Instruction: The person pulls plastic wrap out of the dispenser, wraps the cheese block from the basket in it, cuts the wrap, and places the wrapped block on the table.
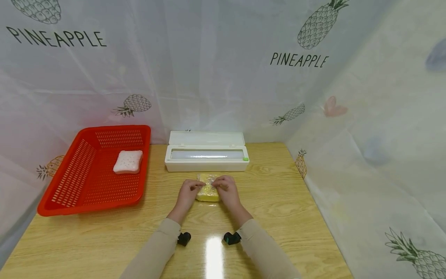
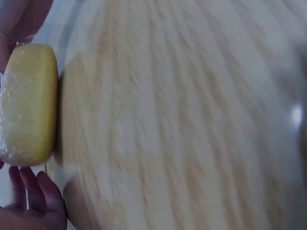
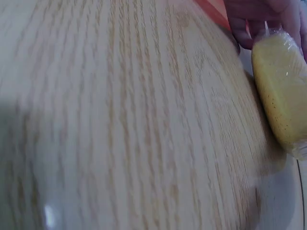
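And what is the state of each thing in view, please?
Yellow rounded block: at least partly covered in wrinkled clear plastic film.
White rectangular box: open, lid raised, pale roll visible inside.
Red perforated plastic basket: open side up.
Pale pink square block: untouched, lying inside that basket.

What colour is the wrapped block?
The wrapped block is yellow, best seen in the left wrist view.

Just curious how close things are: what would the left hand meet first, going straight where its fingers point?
The left hand would likely meet the wrapped yellow block; exact contact is hard to judge.
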### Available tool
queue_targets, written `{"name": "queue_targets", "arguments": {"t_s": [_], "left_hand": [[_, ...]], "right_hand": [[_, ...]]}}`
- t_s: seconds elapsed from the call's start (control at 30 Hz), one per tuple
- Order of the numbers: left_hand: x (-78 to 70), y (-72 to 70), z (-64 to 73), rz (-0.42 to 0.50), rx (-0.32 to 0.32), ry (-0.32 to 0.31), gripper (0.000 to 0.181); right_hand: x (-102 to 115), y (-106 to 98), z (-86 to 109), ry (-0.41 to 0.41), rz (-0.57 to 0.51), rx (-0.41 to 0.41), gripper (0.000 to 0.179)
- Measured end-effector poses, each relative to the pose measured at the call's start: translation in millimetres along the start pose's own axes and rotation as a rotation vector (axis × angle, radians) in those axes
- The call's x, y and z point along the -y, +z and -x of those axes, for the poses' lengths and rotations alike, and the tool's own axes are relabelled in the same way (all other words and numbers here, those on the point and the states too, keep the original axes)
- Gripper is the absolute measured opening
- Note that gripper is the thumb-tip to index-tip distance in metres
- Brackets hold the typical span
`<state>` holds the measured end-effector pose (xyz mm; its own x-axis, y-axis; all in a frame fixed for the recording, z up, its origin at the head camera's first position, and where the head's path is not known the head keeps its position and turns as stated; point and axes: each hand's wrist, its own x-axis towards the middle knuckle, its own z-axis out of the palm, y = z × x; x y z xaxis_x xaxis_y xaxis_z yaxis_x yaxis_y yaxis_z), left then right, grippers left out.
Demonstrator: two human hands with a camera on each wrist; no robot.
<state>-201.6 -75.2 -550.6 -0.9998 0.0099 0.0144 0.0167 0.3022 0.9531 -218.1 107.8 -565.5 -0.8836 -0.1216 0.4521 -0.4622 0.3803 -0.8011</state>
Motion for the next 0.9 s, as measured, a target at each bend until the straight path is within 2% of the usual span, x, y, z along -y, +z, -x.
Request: {"name": "queue_targets", "arguments": {"t_s": [0.07,0.2,0.37,0.5,0.6,0.73,0.8,0.9], "left_hand": [[0.4,-1.0,0.3,-0.019,0.029,0.013,0.017],[3.3,-4.0,-1.0,-0.038,0.086,0.005,0.019],[7.1,-6.4,-3.3,-0.096,0.147,0.023,0.029],[7.5,-8.1,-3.4,-0.157,0.198,0.052,0.052],[7.5,-9.2,-2.9,-0.186,0.222,0.069,0.067],[8.4,-10.3,-3.9,-0.224,0.230,0.103,0.070],[8.1,-11.7,-5.4,-0.235,0.224,0.120,0.066],[2.5,-16.4,-8.1,-0.227,0.224,0.127,0.060]], "right_hand": [[0,-2,-1.2,-0.002,0.018,0.063,0.017],[0,-6,-1.0,0.062,0.020,0.178,0.024],[-2,-13,0.8,0.107,0.009,0.305,0.020],[-6,-16,1.9,0.091,0.071,0.388,0.048],[-8,-18,2.2,0.051,0.116,0.415,0.061],[-7,-19,2.3,-0.011,0.158,0.413,0.059],[-3,-21,1.8,0.012,0.155,0.411,0.057],[7,-27,-0.7,0.100,0.078,0.399,0.056]]}}
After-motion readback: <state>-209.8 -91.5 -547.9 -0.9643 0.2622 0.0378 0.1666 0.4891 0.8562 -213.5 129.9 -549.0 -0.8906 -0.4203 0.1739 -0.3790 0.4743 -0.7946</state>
